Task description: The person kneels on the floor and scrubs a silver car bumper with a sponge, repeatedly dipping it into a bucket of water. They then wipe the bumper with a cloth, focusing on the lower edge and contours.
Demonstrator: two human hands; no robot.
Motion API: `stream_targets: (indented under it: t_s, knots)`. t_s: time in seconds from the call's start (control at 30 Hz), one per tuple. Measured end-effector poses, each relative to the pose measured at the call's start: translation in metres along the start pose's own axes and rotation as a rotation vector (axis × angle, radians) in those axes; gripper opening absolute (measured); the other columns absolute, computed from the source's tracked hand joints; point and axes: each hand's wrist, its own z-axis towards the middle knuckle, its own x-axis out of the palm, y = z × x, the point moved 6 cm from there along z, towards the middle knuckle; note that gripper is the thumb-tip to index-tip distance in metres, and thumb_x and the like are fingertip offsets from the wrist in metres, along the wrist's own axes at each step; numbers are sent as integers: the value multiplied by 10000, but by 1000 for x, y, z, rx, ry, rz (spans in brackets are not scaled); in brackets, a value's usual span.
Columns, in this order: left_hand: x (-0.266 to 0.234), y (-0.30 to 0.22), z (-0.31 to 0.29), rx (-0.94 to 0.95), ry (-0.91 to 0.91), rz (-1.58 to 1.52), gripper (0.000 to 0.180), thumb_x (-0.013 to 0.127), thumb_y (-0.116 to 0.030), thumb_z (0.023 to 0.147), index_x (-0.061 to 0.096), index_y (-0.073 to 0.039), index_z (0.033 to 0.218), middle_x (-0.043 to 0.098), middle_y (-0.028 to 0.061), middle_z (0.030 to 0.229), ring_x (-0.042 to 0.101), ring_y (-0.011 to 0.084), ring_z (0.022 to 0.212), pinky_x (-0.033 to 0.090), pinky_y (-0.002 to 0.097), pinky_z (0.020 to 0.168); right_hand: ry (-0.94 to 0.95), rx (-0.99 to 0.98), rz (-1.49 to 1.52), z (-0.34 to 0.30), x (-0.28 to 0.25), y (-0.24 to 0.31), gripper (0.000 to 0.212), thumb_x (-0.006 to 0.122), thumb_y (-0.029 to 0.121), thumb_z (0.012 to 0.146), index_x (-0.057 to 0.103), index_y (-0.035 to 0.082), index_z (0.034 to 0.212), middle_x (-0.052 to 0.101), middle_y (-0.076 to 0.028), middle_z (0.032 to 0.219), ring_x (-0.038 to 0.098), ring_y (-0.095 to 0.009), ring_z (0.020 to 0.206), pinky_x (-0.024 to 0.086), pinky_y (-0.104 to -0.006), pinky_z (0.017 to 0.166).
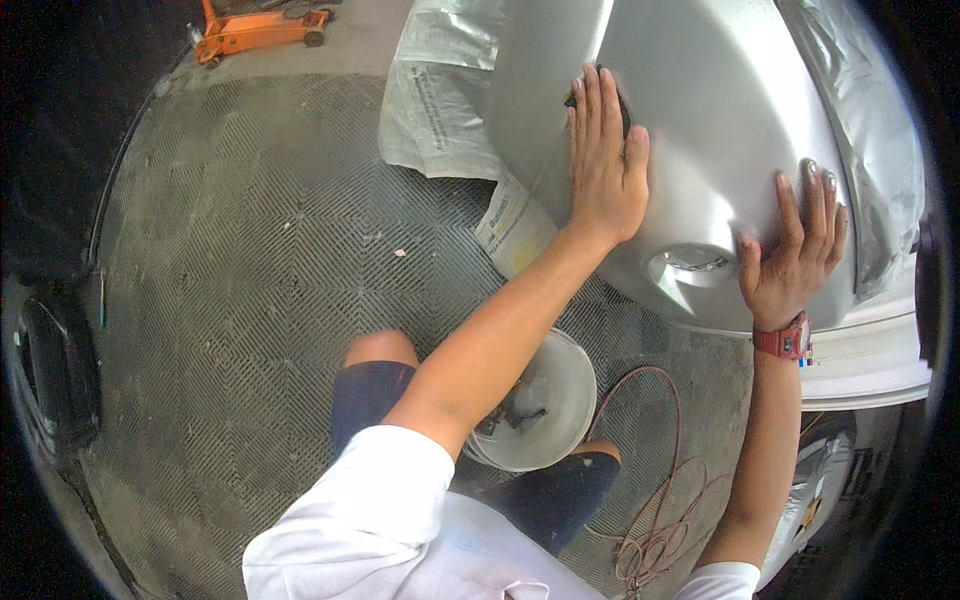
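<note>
My left hand lies with its fingers stretched over a piece of black sandpaper, pressing it against a silver-grey car body panel. Only the dark edges of the sheet show on both sides of the fingers, so its full shape is hidden. Farther right, my right hand rests on the same panel, fingers spread and holding nothing. A red watch is on that wrist. Between the two hands, nearer to me, the panel has a round recess.
Masking paper hangs on the panel's left, and silver sheeting covers its right. A white bucket with dark scraps stands between my knees. A reddish hose coils on the patterned floor. Far left is an orange floor jack.
</note>
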Motion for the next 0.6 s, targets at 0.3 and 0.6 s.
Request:
stream_targets:
  t_s: [0.3,0.6]
  knots:
    - [38,129,-98,-709,-469,-452,889,233,-592,1199,-6,45,1772,-47,313,1851,-21,428,1735,46,533,1411,28,13,-9,-4,0,-1,694,477,702,1111,504,303,1677,502,-67,1719,390,-255,1651,184,-480,1405]
    - [-28,238,3,-728,-457,-739,828,234,-588,1211,169,34,1754,188,239,1842,232,390,1690,207,495,1369,-3,-10,23,4,1,0,660,510,677,1108,542,308,1654,510,-39,1721,414,-248,1634,214,-471,1381]
